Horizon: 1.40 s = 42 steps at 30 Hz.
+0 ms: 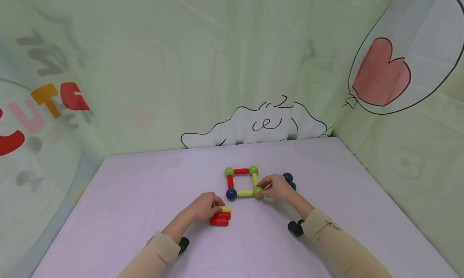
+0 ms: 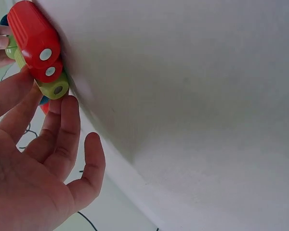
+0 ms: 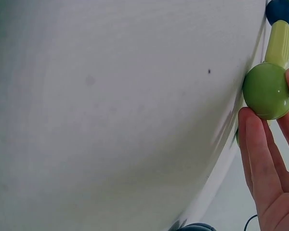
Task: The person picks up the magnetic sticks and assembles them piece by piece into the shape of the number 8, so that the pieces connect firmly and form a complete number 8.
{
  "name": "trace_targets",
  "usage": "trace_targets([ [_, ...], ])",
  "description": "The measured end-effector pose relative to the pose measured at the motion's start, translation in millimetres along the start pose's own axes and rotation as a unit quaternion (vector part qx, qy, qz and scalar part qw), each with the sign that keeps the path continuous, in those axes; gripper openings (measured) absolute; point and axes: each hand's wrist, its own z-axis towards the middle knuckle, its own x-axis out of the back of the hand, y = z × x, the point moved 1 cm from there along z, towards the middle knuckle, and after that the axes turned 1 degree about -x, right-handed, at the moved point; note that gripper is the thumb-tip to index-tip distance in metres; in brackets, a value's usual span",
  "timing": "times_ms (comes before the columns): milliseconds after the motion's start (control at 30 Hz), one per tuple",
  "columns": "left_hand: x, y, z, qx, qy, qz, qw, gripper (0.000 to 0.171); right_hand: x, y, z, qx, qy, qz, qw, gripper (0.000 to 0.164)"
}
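A square of magnetic rods and balls lies on the table. Its near right corner is a green ball (image 1: 257,192), which my right hand (image 1: 276,187) pinches between thumb and fingers; the same green ball (image 3: 267,91) shows in the right wrist view. A yellow rod (image 1: 245,193) joins that ball to a dark blue ball (image 1: 231,194). Left of centre, my left hand (image 1: 207,206) pinches a loose yellow rod (image 1: 226,209) at its left end. Close against this rod lie red rods (image 1: 219,222), seen end-on with silvery tips in the left wrist view.
Two dark blue balls (image 1: 288,177) sit just right of my right hand. The square's far side has a red rod (image 1: 241,171) between two green balls (image 1: 253,170). A printed curtain (image 1: 163,76) hangs behind the pale table (image 1: 145,181).
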Motion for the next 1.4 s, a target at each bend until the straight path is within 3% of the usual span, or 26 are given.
trace_targets([
  [733, -8.5, 14.1, -25.0, -0.013, -0.022, 0.035, 0.999, 0.011, 0, 1, 1, -0.014, 0.003, 0.0, 1.0, 0.028],
  [1167, -4.0, 10.5, -18.5, 0.014, 0.002, -0.03, 0.9995, 0.021, 0, 1, 3, -0.018, 0.002, -0.003, 1.0, 0.028],
  [1400, -4.8, 7.1, -7.9, 0.058, 0.024, -0.086, 0.9943, 0.024, 0, 0, 3, -0.015, 0.003, 0.0, 1.0, 0.029],
])
